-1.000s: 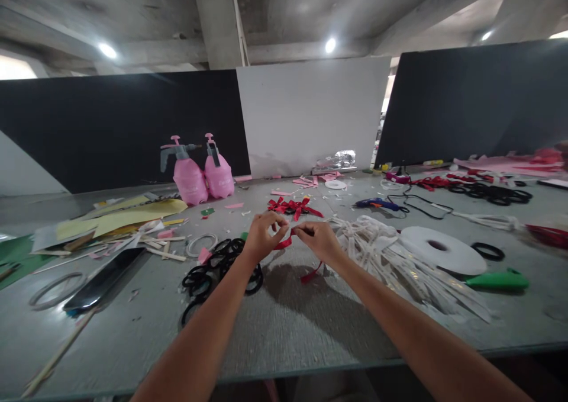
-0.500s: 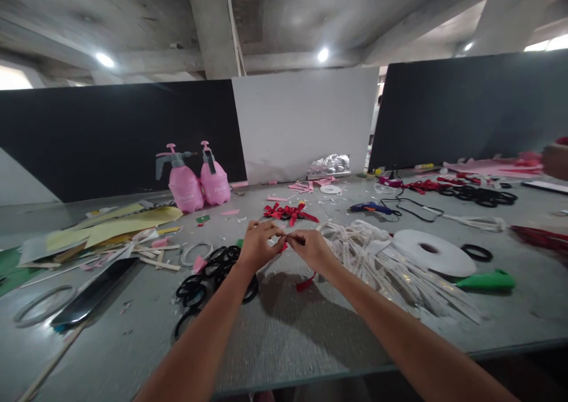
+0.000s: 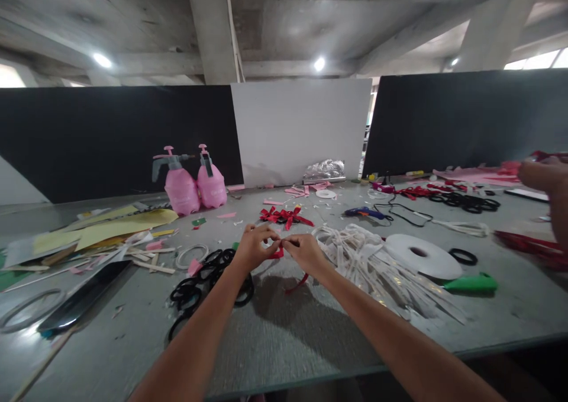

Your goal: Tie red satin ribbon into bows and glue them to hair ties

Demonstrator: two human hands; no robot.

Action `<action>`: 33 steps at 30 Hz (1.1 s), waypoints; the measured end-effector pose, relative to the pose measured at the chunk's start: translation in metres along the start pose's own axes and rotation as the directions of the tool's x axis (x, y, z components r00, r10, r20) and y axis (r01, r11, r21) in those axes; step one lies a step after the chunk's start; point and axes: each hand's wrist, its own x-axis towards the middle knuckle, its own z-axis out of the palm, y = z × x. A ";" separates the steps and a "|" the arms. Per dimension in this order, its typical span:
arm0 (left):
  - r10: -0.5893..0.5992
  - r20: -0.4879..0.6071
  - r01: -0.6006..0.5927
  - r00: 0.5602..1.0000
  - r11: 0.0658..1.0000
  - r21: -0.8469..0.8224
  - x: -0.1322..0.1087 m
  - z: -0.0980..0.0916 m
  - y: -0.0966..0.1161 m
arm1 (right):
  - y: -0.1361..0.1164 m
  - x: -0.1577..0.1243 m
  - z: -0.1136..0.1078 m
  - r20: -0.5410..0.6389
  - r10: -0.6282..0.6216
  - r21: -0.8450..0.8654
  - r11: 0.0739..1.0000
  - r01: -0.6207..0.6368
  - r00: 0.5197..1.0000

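My left hand (image 3: 257,248) and my right hand (image 3: 306,253) meet fingertip to fingertip above the middle of the table. Both pinch a red ribbon (image 3: 277,253), most of it covered by my fingers. One tail of it hangs below my right hand. Just beyond my hands lie several red bows (image 3: 287,216). Black hair ties (image 3: 215,272) are heaped beside my left wrist. To the right of my right hand spreads a tangled pile of white strips (image 3: 355,251).
A white roll (image 3: 423,257), a green-handled tool (image 3: 471,284) and a blue glue gun (image 3: 366,213) lie to the right. Two pink spray bottles (image 3: 183,192) stand at the back left. A phone-like black slab (image 3: 86,295) rests left. Another person's hand (image 3: 545,174) is at far right.
The view has shifted slightly, so the table's things sit a little further left. My hands keep their pinch, and the red tail has swung leftward. The other person's hand shows more fully.
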 end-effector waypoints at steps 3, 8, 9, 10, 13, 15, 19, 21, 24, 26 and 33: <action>0.013 0.007 -0.013 1.000 1.000 -0.011 0.000 0.001 -0.003 | -0.001 0.000 0.000 -0.018 -0.005 -0.035 0.999 0.004 1.000; -0.006 0.049 0.005 0.999 1.000 0.026 -0.002 0.001 -0.002 | 0.004 0.001 0.005 0.015 -0.078 -0.143 0.987 0.080 0.997; -0.010 0.055 0.008 0.998 0.999 0.031 -0.002 0.000 -0.001 | 0.006 0.002 0.006 0.025 -0.085 -0.150 0.985 0.088 0.996; -0.011 0.060 0.008 0.998 0.999 0.036 -0.002 0.000 -0.001 | 0.008 0.003 0.007 0.032 -0.087 -0.154 0.984 0.091 0.996; -0.011 0.056 0.008 0.998 0.998 0.055 -0.002 -0.001 0.001 | 0.011 0.004 0.009 0.032 -0.076 -0.163 0.983 0.080 0.997; -0.015 0.052 0.012 0.999 0.998 0.067 -0.002 -0.001 0.003 | 0.010 0.004 0.009 0.031 -0.081 -0.178 0.980 0.085 0.996; -0.024 0.039 0.021 0.999 0.996 0.090 -0.002 0.001 0.004 | 0.008 0.003 0.007 0.024 -0.086 -0.197 0.976 0.089 0.996; -0.020 0.045 0.016 0.999 0.996 0.091 -0.002 0.002 0.005 | 0.009 0.002 0.005 0.004 -0.070 -0.197 0.978 0.069 0.998; -0.011 0.082 0.005 0.997 0.997 0.076 -0.001 0.002 0.004 | 0.011 0.002 0.002 -0.015 -0.045 -0.192 0.980 0.041 0.999; -0.005 0.092 -0.002 0.996 0.997 0.071 -0.001 0.002 0.003 | 0.012 0.002 0.000 0.000 -0.039 -0.182 0.982 0.039 0.999; 0.030 0.088 -0.040 0.996 0.992 0.117 -0.001 0.006 0.005 | 0.012 0.002 -0.003 0.047 -0.057 -0.165 0.984 0.064 0.997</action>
